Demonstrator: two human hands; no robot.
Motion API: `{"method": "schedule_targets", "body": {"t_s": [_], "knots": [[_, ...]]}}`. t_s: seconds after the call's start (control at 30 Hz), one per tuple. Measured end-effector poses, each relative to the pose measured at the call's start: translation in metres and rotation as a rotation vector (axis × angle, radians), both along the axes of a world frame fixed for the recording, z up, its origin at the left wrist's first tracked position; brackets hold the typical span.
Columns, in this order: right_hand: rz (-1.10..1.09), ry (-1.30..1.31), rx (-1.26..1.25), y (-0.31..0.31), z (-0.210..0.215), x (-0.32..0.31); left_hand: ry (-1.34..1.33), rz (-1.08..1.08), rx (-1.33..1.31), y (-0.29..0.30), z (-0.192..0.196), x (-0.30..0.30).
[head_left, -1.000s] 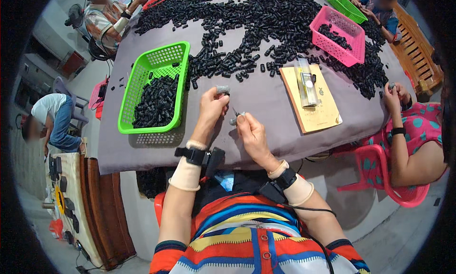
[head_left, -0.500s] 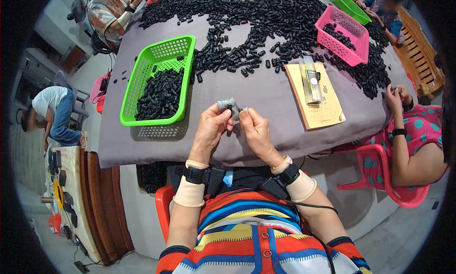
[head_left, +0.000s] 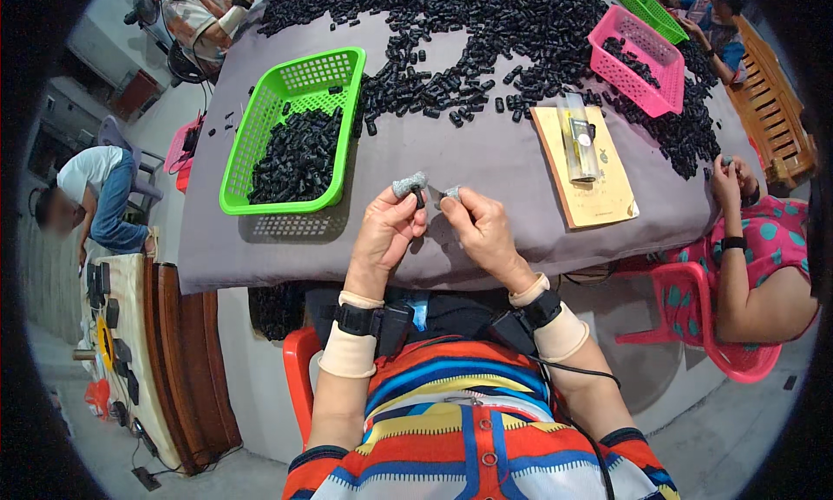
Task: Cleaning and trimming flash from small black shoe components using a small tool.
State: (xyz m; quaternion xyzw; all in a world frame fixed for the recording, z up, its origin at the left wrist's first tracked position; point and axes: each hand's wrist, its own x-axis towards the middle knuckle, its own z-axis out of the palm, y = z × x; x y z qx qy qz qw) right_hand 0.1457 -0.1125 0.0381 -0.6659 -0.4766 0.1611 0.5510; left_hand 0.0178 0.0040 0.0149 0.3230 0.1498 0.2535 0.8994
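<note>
Above the near part of the cloth-covered table, my left hand (head_left: pixel 383 233) pinches a small black plastic piece (head_left: pixel 420 198) between thumb and fingers. A grey speckled cover (head_left: pixel 408 184) wraps one of its fingertips. Just to the right, my right hand (head_left: pixel 486 235) is closed in a pinch, with a grey cover on a fingertip too. A thin dark tip pokes out of that pinch towards the black piece; its kind is too small to make out. A gap separates the two hands. A green basket (head_left: pixel 227 175) holding many similar black pieces stands to the left.
Loose black pieces (head_left: pixel 434 88) cover the far table. A yellowish booklet (head_left: pixel 599 209) with a clear plastic case (head_left: pixel 580 153) on it lies at right, near a pink basket (head_left: pixel 668 88). A co-worker's hand (head_left: pixel 727 188) is at the right edge; other people sit farther off.
My hands have drawn slightly apart, the right one moving a little rightward and away from the black piece. The whole view has shifted slightly.
</note>
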Motion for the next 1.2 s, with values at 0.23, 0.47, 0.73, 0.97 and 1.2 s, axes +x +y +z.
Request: {"method": "schedule_targets", "body": {"t_s": [0.23, 0.47, 0.73, 0.97, 1.2], "knots": [[0.030, -0.153, 0.108, 0.001, -0.001, -0.008, 0.027, 0.041, -0.038, -0.004, -0.001, -0.002], [-0.036, 0.045, 0.048, 0.003, -0.005, -0.005, -0.083, -0.019, -0.057, -0.002, -0.004, -0.003], [-0.041, 0.140, 0.077, 0.003, -0.004, -0.006, -0.074, -0.023, -0.073, -0.005, 0.004, -0.004], [-0.036, 0.069, 0.046, 0.003, -0.006, -0.009, -0.110, -0.007, -0.083, -0.003, -0.001, -0.006], [-0.055, 0.029, 0.032, 0.005, -0.008, -0.009, -0.069, 0.026, -0.099, -0.005, -0.005, -0.006]]}}
